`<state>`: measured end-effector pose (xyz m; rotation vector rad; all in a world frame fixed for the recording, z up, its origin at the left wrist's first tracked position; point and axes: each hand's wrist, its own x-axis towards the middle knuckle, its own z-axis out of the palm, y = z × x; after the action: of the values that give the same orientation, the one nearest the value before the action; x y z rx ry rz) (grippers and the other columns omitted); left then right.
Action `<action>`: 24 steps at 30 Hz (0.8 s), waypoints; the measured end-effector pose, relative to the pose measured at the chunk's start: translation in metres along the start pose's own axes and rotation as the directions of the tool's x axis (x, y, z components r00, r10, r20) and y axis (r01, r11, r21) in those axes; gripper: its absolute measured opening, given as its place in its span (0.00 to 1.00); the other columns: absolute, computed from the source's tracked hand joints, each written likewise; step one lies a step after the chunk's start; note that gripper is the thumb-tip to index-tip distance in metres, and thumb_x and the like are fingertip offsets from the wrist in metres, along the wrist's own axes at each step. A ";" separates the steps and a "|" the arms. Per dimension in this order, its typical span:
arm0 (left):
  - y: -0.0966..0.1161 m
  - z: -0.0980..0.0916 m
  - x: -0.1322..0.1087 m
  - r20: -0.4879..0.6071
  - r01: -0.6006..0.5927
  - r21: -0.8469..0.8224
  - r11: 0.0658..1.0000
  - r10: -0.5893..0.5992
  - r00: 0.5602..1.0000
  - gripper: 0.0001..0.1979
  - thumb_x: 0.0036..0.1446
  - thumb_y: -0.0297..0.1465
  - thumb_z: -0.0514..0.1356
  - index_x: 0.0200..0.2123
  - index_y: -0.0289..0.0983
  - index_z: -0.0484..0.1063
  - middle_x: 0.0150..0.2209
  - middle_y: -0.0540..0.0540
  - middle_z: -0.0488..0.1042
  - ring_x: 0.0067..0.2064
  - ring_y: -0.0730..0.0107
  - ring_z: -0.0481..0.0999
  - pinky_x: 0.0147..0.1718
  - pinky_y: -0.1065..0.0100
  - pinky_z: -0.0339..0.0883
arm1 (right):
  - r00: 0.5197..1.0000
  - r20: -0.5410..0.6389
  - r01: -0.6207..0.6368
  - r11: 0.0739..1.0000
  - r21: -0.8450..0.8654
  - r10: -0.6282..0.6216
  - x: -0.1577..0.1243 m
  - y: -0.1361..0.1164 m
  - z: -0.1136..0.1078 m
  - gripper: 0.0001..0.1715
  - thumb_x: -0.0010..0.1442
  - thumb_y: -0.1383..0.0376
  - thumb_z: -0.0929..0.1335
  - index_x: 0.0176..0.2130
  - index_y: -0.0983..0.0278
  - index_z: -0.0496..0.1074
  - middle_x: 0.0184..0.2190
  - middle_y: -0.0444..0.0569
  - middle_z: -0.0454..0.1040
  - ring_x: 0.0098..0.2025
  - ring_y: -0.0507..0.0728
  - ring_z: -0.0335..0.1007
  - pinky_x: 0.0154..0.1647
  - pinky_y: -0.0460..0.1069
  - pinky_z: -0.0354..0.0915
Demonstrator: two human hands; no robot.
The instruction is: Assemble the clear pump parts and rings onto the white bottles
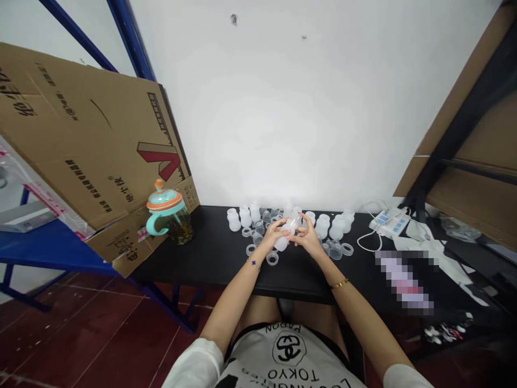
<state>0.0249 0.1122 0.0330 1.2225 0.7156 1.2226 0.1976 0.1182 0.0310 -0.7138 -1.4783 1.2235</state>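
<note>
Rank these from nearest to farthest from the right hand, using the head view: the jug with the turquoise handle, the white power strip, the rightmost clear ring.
From the right hand:
1. Clear ring, just to its right.
2. Power strip, farther right.
3. Jug, far left.

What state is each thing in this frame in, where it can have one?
Left hand: gripping the held bottle
Right hand: gripping the held bottle
Held bottle: tilted, clear piece at upper end, seating unclear
Leftmost white bottle: upright
Nearest ring: lying flat
Jug: upright, lid on, dark contents inside
</note>
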 end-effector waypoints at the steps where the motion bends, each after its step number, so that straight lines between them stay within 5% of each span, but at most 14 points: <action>1: -0.001 0.000 0.001 -0.003 0.000 -0.006 1.000 0.000 1.000 0.40 0.44 0.37 0.72 0.60 0.35 0.67 0.34 0.43 0.79 0.25 0.66 0.77 0.26 0.64 0.73 | 1.000 0.004 -0.001 1.000 0.001 0.001 0.000 0.001 0.000 0.68 0.41 0.57 0.81 0.70 0.53 0.45 0.36 0.46 0.78 0.18 0.49 0.69 0.17 0.44 0.64; 5: -0.001 0.000 0.001 0.013 0.001 -0.033 0.999 0.000 1.000 0.41 0.46 0.39 0.71 0.62 0.35 0.64 0.38 0.40 0.80 0.26 0.64 0.78 0.27 0.65 0.72 | 1.000 0.022 0.003 1.000 0.000 -0.003 -0.001 0.002 0.003 0.68 0.45 0.58 0.80 0.71 0.50 0.41 0.41 0.47 0.77 0.22 0.50 0.72 0.17 0.42 0.62; 9: 0.001 0.001 0.000 0.081 0.003 -0.074 0.997 0.003 0.997 0.42 0.48 0.39 0.71 0.64 0.35 0.61 0.40 0.40 0.80 0.25 0.65 0.78 0.29 0.64 0.72 | 0.999 0.049 -0.019 1.000 0.018 0.018 -0.002 0.002 0.005 0.68 0.48 0.59 0.79 0.71 0.51 0.37 0.35 0.44 0.75 0.24 0.53 0.75 0.16 0.42 0.62; 24: -0.004 0.001 0.001 0.033 0.012 -0.060 0.998 -0.010 0.999 0.34 0.43 0.39 0.73 0.54 0.33 0.71 0.36 0.43 0.79 0.28 0.64 0.78 0.28 0.64 0.73 | 1.000 0.020 -0.005 1.000 -0.013 0.005 0.000 -0.001 0.000 0.61 0.43 0.57 0.80 0.66 0.55 0.49 0.31 0.41 0.75 0.19 0.50 0.71 0.17 0.43 0.62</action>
<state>0.0268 0.1134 0.0300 1.1848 0.6563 1.2039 0.1977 0.1178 0.0317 -0.7161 -1.5031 1.2291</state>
